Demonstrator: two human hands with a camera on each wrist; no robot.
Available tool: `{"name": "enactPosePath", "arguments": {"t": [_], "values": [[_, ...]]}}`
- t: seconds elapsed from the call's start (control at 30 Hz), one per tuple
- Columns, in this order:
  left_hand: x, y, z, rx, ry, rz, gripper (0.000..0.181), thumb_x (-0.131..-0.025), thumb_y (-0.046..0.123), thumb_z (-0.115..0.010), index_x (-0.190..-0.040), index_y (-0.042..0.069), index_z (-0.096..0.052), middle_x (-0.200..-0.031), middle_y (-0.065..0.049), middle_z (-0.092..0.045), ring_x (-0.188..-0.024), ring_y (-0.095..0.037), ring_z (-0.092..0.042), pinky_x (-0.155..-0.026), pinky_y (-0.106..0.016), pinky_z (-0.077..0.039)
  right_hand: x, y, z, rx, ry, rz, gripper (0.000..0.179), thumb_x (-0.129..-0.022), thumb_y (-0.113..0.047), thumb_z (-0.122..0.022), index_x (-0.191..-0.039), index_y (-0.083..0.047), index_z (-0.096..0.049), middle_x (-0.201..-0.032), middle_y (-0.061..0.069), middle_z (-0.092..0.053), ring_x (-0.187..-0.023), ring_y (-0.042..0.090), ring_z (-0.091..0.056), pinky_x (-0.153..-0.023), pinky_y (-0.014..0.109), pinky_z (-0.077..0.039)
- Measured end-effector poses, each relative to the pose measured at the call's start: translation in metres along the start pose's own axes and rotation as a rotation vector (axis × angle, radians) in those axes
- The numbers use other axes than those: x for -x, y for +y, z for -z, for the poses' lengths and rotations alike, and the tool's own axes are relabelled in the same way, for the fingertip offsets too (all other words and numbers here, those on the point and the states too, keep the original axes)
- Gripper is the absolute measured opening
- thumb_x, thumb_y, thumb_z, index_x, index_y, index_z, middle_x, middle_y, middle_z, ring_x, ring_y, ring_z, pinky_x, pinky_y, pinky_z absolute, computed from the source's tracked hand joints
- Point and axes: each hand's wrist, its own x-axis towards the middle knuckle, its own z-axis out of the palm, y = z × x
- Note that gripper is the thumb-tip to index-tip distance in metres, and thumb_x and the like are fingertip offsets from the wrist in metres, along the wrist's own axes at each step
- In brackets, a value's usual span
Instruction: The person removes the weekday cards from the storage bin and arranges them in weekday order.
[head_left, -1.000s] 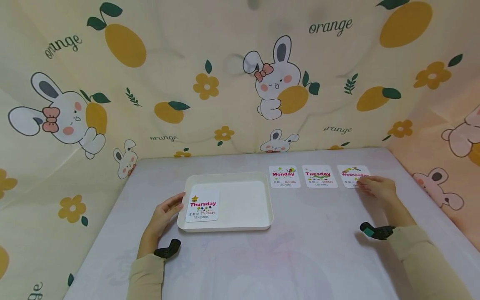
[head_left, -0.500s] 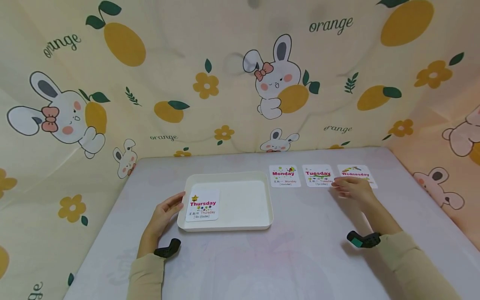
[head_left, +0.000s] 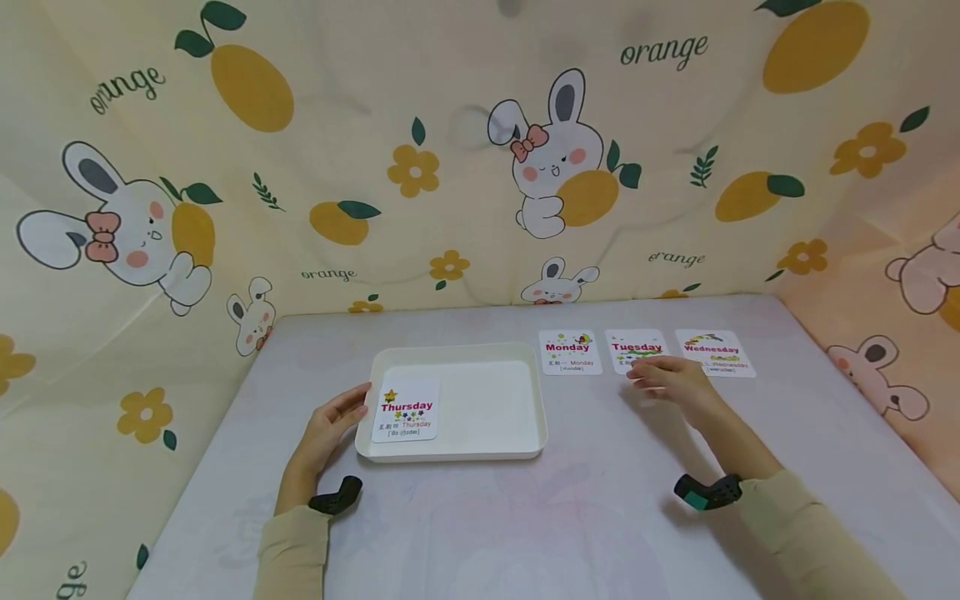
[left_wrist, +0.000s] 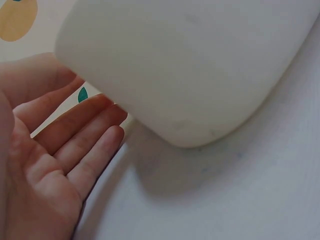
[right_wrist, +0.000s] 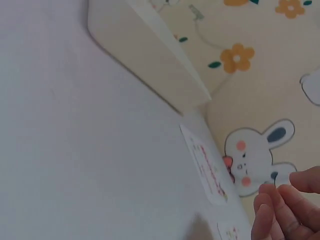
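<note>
My left hand (head_left: 325, 432) is at the left side of a white tray (head_left: 487, 456), its fingertips touching the wall near the rim. In the left wrist view the fingers (left_wrist: 92, 162) are extended and meet the tray's outer wall (left_wrist: 165, 75). Inside the tray, on the left, lies a white Thursday card (head_left: 406, 412). My right hand (head_left: 675, 385) hovers over the lower part of the Tuesday card (head_left: 637, 342), loosely bent and holding nothing. A Monday card (head_left: 570, 353) lies to its left and a Wednesday card (head_left: 716, 350) to its right, partly covered by the hand.
The three cards lie in a row along the back of the pale table (head_left: 480, 525), just right of the tray. A printed cloth (head_left: 450, 200) with rabbits and oranges stands behind and at both sides.
My right hand has left the Wednesday card and moved left, now in front of the Tuesday card. The Wednesday card shows more fully. My left hand and the tray have stayed put.
</note>
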Motion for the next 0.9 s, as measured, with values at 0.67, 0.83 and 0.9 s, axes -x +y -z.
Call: {"name": "enactPosePath", "arguments": {"t": [0.67, 0.83, 0.9], "values": [[-0.002, -0.002, 0.001, -0.001, -0.003, -0.005, 0.055, -0.095, 0.032, -0.060, -0.142, 0.008, -0.046, -0.153, -0.011, -0.042, -0.110, 0.023, -0.047, -0.092, 0.001, -0.038, 0.009, -0.030, -0.065, -0.017, -0.126, 0.074, 0.045, -0.097, -0.023, -0.055, -0.127, 0.011, -0.053, -0.096, -0.008, -0.074, -0.084, 0.002, -0.066, -0.080, 0.022, -0.054], [-0.002, -0.002, 0.001, -0.005, -0.005, -0.004, 0.055, -0.095, 0.032, -0.060, -0.142, 0.008, -0.046, -0.153, -0.011, -0.042, -0.109, 0.023, -0.047, -0.092, 0.001, -0.038, 0.010, -0.034, -0.080, -0.027, -0.157, 0.065, 0.044, -0.097, -0.023, -0.056, -0.126, 0.011, -0.054, -0.095, -0.006, -0.074, -0.085, 0.005, -0.066, -0.081, 0.026, -0.055], [-0.002, -0.002, 0.001, -0.005, -0.007, -0.008, 0.055, -0.095, 0.031, -0.060, -0.142, 0.007, -0.046, -0.153, -0.012, -0.041, -0.109, 0.023, -0.047, -0.092, 0.001, -0.039, 0.010, -0.035, -0.086, -0.020, -0.173, 0.061, 0.044, -0.097, -0.024, -0.056, -0.125, 0.010, -0.055, -0.096, -0.005, -0.074, -0.086, 0.006, -0.066, -0.082, 0.027, -0.055]]}}
